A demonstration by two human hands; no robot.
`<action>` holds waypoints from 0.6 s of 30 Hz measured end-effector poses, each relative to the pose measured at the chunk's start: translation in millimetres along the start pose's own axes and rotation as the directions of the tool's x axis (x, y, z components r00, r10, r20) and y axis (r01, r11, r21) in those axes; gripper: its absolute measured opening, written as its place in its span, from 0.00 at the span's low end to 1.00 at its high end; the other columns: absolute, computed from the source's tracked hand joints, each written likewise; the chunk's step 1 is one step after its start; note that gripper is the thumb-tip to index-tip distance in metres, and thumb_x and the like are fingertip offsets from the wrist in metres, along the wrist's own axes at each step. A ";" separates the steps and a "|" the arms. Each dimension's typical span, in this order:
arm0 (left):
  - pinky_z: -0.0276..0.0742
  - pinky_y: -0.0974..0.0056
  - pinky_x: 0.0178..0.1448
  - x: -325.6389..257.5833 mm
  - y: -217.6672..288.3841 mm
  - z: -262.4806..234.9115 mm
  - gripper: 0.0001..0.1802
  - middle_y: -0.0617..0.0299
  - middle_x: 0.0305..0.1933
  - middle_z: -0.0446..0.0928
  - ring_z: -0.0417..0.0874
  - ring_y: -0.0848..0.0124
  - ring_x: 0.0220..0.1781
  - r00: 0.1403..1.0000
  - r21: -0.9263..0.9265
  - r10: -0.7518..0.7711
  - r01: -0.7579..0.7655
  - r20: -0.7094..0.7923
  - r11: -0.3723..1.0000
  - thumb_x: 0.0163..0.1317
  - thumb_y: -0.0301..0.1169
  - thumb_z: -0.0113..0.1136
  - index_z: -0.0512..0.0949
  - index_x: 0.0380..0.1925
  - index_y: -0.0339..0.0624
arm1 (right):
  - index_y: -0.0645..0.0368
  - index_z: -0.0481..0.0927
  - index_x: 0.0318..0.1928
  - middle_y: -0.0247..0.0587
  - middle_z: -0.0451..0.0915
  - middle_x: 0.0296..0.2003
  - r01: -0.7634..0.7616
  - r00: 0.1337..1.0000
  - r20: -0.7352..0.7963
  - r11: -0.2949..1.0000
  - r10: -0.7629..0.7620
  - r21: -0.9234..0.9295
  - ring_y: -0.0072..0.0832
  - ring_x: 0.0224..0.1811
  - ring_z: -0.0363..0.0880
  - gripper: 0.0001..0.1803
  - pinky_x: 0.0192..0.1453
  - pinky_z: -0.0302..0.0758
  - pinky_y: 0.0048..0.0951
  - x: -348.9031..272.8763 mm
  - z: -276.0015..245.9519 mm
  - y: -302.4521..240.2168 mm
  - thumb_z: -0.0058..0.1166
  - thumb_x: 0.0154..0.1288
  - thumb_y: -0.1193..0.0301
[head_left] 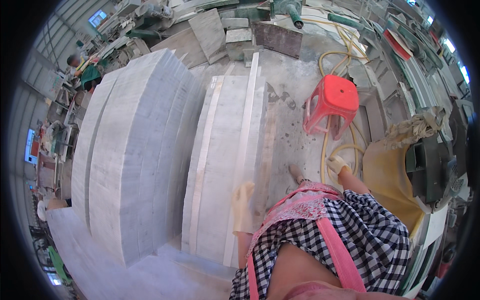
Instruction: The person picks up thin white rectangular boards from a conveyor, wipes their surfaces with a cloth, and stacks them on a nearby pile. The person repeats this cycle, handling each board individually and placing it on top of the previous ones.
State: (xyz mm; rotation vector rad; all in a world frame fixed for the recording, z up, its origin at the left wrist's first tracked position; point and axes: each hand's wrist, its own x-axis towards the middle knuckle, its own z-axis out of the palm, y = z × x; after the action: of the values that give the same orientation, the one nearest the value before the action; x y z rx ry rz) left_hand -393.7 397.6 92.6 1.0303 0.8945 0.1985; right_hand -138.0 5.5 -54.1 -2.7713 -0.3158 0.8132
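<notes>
Your left hand, pale-gloved, reaches forward over the right side of the grey stone block; can't tell if it grips. Your right hand, gloved, hangs out by the yellow hose, grip unclear. Block: flat-topped, two pale narrow strips lengthwise, beside taller, streaky slabs. Stool: red plastic.

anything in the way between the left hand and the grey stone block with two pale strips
Only the right pale strip, lying along the grey stone block, passes behind the gloved left hand; nothing else visible stands between. Contact is unclear.
</notes>
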 end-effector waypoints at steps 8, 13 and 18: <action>0.75 0.58 0.70 -30.5 19.5 -3.7 0.21 0.45 0.57 0.79 0.80 0.61 0.62 0.991 0.043 -0.046 0.052 -0.127 0.998 0.78 0.40 0.48 0.74 0.55 0.31 | 0.52 0.85 0.50 0.51 0.85 0.48 0.233 0.967 0.128 0.969 -0.221 -0.085 0.48 0.52 0.83 0.20 0.56 0.79 0.46 22.7 5.9 -105.2 0.52 0.64 0.56; 0.77 0.61 0.66 -11.9 62.2 18.9 0.18 0.48 0.54 0.81 0.82 0.62 0.60 0.990 -0.001 -0.070 0.071 -0.121 0.997 0.78 0.37 0.47 0.75 0.53 0.31 | 0.56 0.86 0.45 0.53 0.83 0.49 0.165 0.973 0.158 0.986 -0.168 0.034 0.49 0.52 0.82 0.23 0.57 0.77 0.46 9.7 -41.6 -122.0 0.50 0.65 0.52; 0.77 0.62 0.65 48.8 140.1 49.7 0.18 0.50 0.53 0.82 0.83 0.64 0.58 0.998 0.152 -0.051 0.044 0.041 0.987 0.78 0.36 0.48 0.76 0.53 0.33 | 0.57 0.86 0.47 0.51 0.85 0.46 -0.142 0.978 0.184 0.963 0.101 0.228 0.46 0.49 0.84 0.23 0.53 0.79 0.43 -11.7 -93.1 -108.1 0.52 0.63 0.53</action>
State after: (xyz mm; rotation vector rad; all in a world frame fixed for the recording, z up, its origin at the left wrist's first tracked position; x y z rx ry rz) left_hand -291.2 465.4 189.4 1.1485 0.9033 0.0675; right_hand -111.2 89.8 58.6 -2.5198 -0.0694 1.0486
